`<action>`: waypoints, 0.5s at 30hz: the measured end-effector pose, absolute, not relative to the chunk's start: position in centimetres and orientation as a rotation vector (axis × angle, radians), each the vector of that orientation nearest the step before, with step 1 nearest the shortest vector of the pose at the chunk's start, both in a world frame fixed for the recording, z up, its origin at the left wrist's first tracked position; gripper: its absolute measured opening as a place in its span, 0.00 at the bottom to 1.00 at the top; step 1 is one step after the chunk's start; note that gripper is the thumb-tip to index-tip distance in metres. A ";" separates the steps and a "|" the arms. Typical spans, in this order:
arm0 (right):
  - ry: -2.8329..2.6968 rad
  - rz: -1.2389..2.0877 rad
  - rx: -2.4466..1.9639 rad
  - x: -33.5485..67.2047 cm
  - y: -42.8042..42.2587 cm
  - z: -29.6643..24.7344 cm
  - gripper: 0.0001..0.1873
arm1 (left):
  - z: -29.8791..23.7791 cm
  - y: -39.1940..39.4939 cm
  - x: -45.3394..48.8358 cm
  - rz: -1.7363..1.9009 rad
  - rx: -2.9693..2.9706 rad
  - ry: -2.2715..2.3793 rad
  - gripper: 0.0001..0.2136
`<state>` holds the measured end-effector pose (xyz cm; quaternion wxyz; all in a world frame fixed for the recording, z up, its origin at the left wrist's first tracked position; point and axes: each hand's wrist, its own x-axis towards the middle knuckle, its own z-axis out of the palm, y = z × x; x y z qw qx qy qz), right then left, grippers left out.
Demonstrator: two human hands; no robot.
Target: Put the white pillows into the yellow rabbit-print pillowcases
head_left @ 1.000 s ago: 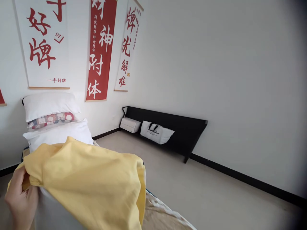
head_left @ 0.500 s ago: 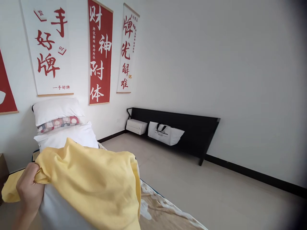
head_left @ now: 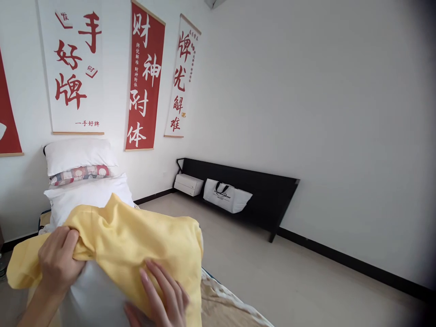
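A yellow pillowcase (head_left: 146,236) is pulled partway over a white pillow (head_left: 98,290), whose smooth side shows below the fabric's edge. My left hand (head_left: 59,256) is closed round bunched fabric at the pillowcase's left side, and a loose yellow flap hangs to the left of my wrist. Against the front of the pillowcase lies my right hand (head_left: 163,290), its fingers stretched and its thumb apart, touching the cloth without gripping it. Part of the right hand is cut off by the bottom edge of the view.
Stacked pillows (head_left: 81,156) rest at the bed's head. The patterned bedding (head_left: 221,299) shows at lower right. A black folding cot (head_left: 265,200) leans along the wall, with a white box (head_left: 188,184) and a white tote bag (head_left: 226,197) by it. Scrolls (head_left: 145,77) hang on the wall.
My right hand has come into view from below and now touches the pillowcase. My left hand, still gripping the fabric, has moved slightly right. The view has shifted a little.
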<state>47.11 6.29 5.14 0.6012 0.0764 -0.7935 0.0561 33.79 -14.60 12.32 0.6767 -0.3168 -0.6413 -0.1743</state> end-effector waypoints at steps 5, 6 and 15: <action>-1.617 0.271 0.235 42.0 6.6 6.8 0.34 | 11.4 -15.9 34.4 -0.309 -0.970 -1.440 0.06; -1.601 0.283 0.255 41.8 7.2 6.7 0.36 | 11.1 -16.5 34.1 -0.264 -0.957 -1.433 0.07; -1.634 0.171 0.266 42.2 9.7 6.1 0.36 | 7.6 -17.3 32.1 -0.329 -0.298 -1.529 0.12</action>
